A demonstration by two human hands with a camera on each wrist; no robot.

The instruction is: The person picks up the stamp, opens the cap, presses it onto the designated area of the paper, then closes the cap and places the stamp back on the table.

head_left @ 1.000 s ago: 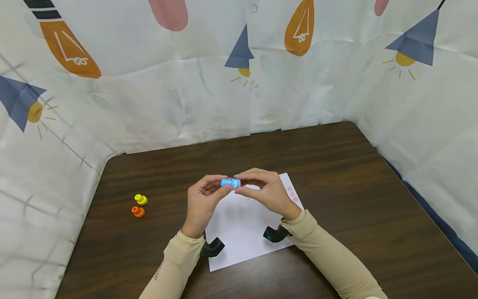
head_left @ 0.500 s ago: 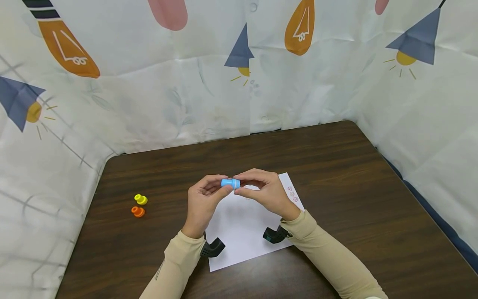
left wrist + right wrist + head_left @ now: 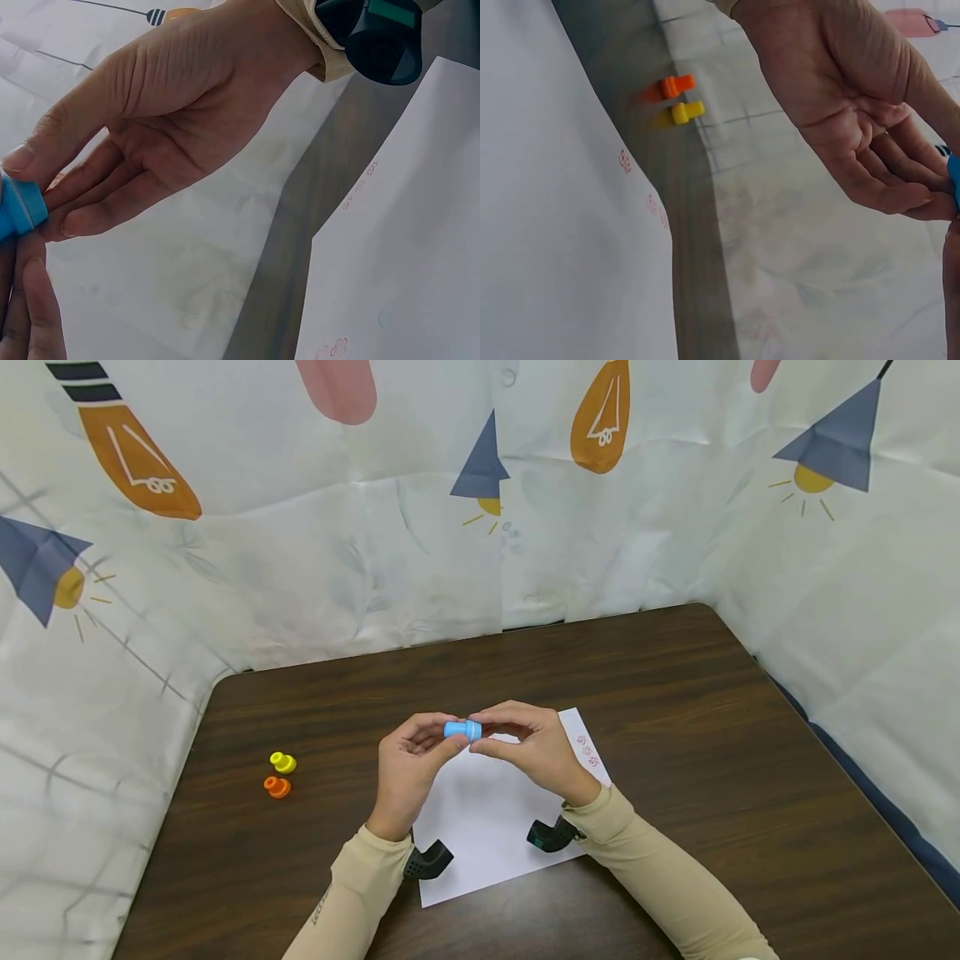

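A small blue stamp (image 3: 455,730) with a wider capped end lies sideways between both hands, above the paper. My left hand (image 3: 401,772) pinches its narrow end between thumb and fingers. At the wider end, the thumb and fingertips of my right hand (image 3: 540,747) hold the cap. The left wrist view shows the blue cap (image 3: 30,204) at the fingertips of my right hand (image 3: 172,112), with a pale line round it. Only a sliver of the blue stamp (image 3: 956,174) shows in the right wrist view, beside my left hand (image 3: 847,112).
Under the hands lies a white sheet of paper (image 3: 487,827) with small red flower prints (image 3: 587,749) near its right edge. A yellow stamp (image 3: 282,763) and an orange stamp (image 3: 277,787) stand on the dark wooden table (image 3: 660,685) to the left. A printed curtain (image 3: 300,552) surrounds the table.
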